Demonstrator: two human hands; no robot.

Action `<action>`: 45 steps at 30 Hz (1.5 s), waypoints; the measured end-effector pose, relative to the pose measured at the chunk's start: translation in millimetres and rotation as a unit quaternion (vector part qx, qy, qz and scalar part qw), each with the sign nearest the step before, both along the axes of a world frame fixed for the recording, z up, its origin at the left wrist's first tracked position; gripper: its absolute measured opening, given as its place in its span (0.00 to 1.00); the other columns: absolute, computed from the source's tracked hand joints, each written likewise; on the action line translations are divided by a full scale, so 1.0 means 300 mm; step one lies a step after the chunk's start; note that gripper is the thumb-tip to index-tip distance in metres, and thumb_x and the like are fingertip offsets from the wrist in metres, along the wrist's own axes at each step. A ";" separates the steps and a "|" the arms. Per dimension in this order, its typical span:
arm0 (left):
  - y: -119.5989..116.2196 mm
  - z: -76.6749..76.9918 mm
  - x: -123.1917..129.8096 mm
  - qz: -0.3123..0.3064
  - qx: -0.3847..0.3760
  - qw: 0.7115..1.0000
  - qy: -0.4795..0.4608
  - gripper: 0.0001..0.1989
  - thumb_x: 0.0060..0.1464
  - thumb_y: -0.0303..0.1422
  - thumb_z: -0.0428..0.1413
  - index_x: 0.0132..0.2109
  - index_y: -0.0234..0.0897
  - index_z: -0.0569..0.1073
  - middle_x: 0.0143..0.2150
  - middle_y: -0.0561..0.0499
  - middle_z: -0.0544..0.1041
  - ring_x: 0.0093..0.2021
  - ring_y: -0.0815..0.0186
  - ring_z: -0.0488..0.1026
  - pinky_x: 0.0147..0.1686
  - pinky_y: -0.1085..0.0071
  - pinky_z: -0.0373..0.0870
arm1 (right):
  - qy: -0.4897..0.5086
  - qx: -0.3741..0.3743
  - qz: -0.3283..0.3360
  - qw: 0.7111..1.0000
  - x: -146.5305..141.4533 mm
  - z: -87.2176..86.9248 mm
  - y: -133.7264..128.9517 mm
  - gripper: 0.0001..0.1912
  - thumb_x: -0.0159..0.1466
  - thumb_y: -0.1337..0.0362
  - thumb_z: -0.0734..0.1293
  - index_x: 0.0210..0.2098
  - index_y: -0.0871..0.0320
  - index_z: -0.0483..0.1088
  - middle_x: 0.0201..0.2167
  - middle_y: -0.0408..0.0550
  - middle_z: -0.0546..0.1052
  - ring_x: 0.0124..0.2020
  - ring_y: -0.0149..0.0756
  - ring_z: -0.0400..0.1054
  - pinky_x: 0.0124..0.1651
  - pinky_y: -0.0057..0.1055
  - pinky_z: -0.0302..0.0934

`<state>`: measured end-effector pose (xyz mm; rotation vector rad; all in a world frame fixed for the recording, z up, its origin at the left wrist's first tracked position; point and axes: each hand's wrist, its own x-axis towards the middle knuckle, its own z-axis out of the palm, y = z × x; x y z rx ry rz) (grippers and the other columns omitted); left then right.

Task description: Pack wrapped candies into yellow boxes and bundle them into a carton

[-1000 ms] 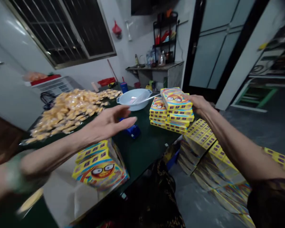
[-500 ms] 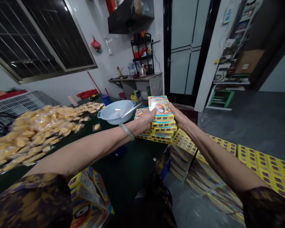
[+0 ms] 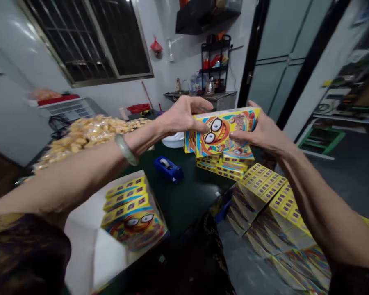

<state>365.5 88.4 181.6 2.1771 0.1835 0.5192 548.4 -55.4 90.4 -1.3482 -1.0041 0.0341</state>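
Observation:
Yellow boxes (image 3: 218,133) printed with a cartoon face in glasses are held upright between my two hands. My left hand (image 3: 187,114), with a jade bangle on the wrist, grips their left end. At the right end, my right hand (image 3: 260,129) has its thumb across the printed front. Beneath them lies a stack of similar yellow boxes (image 3: 230,169) on the dark green table (image 3: 193,200). An open white carton (image 3: 110,250) at the lower left holds several yellow boxes (image 3: 135,221) standing in a row.
A blue tape dispenser (image 3: 169,169) sits mid-table. Behind my left arm is a pile of wrapped yellow pieces (image 3: 92,133), with a pale basin (image 3: 174,140) beyond my left hand. Many wrapped box bundles (image 3: 264,184) stand to the right of the table.
The view has turned left. My hands have lifted boxes off the stack and tipped them upright. The carton and tape dispenser now show more fully.

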 end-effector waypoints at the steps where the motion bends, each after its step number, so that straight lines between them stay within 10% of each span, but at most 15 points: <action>1: 0.003 0.027 -0.062 0.006 0.026 1.000 0.002 0.27 0.36 0.24 0.66 0.48 0.32 0.73 0.40 0.47 0.78 0.45 0.55 0.76 0.45 0.61 0.71 | 0.027 0.017 0.067 0.997 -0.046 0.019 0.014 0.47 0.40 0.59 0.79 0.58 0.58 0.63 0.49 0.54 0.75 0.52 0.53 0.68 0.54 0.54 0.63; 5: -0.017 0.068 -0.299 0.150 0.122 0.976 -0.100 0.36 0.42 0.33 0.66 0.59 0.40 0.65 0.53 0.48 0.73 0.51 0.57 0.73 0.49 0.64 0.70 | 0.126 0.142 0.223 0.956 -0.294 0.055 0.120 0.21 0.50 0.57 0.74 0.42 0.56 0.72 0.46 0.51 0.77 0.46 0.48 0.73 0.50 0.50 0.68; 9: -0.039 0.029 -0.526 0.290 0.149 0.931 -0.166 0.41 0.42 0.42 0.66 0.61 0.38 0.61 0.56 0.46 0.72 0.53 0.59 0.71 0.51 0.67 0.70 | 0.154 0.185 0.261 0.935 -0.562 0.055 0.250 0.23 0.51 0.52 0.73 0.44 0.53 0.70 0.49 0.49 0.76 0.51 0.47 0.71 0.53 0.49 0.67; 14: -0.011 -0.015 -0.811 0.333 0.136 0.928 -0.094 0.35 0.40 0.44 0.67 0.54 0.40 0.66 0.52 0.49 0.75 0.51 0.57 0.72 0.49 0.62 0.72 | 0.095 0.087 0.338 0.932 -0.766 -0.002 0.376 0.40 0.52 0.38 0.67 0.58 0.52 0.60 0.54 0.49 0.72 0.56 0.45 0.66 0.57 0.46 0.64; 18: 0.020 -0.030 -0.955 0.388 0.163 0.904 -0.071 0.43 0.37 0.45 0.68 0.60 0.43 0.61 0.58 0.50 0.70 0.55 0.54 0.68 0.53 0.58 0.69 | -0.156 -0.063 0.324 0.931 -0.810 -0.083 0.407 0.41 0.55 0.36 0.63 0.58 0.56 0.60 0.57 0.56 0.69 0.59 0.52 0.62 0.60 0.51 0.58; 24: 0.048 -0.074 -0.975 0.391 0.184 0.901 -0.018 0.52 0.35 0.49 0.66 0.65 0.42 0.55 0.60 0.53 0.69 0.57 0.49 0.65 0.56 0.57 0.66 | -0.465 -0.214 0.313 0.800 -0.791 -0.139 0.338 0.40 0.59 0.34 0.57 0.54 0.61 0.66 0.53 0.63 0.70 0.53 0.58 0.63 0.53 0.58 0.59; 35: -0.050 -0.022 -1.029 0.431 0.283 0.853 0.083 0.44 0.38 0.51 0.62 0.62 0.43 0.61 0.50 0.55 0.72 0.47 0.59 0.71 0.51 0.67 0.67 | -0.463 -0.139 0.332 0.810 -0.736 -0.157 0.289 0.33 0.64 0.41 0.54 0.53 0.60 0.70 0.59 0.62 0.65 0.61 0.55 0.57 0.59 0.54 0.55; 45: -0.057 -0.023 -1.033 0.420 0.285 0.853 0.122 0.40 0.40 0.54 0.58 0.58 0.38 0.64 0.40 0.53 0.71 0.47 0.56 0.72 0.54 0.57 0.66 | -0.450 -0.121 0.394 0.792 -0.746 -0.152 0.219 0.25 0.67 0.48 0.58 0.46 0.64 0.72 0.49 0.61 0.73 0.46 0.45 0.70 0.46 0.40 0.64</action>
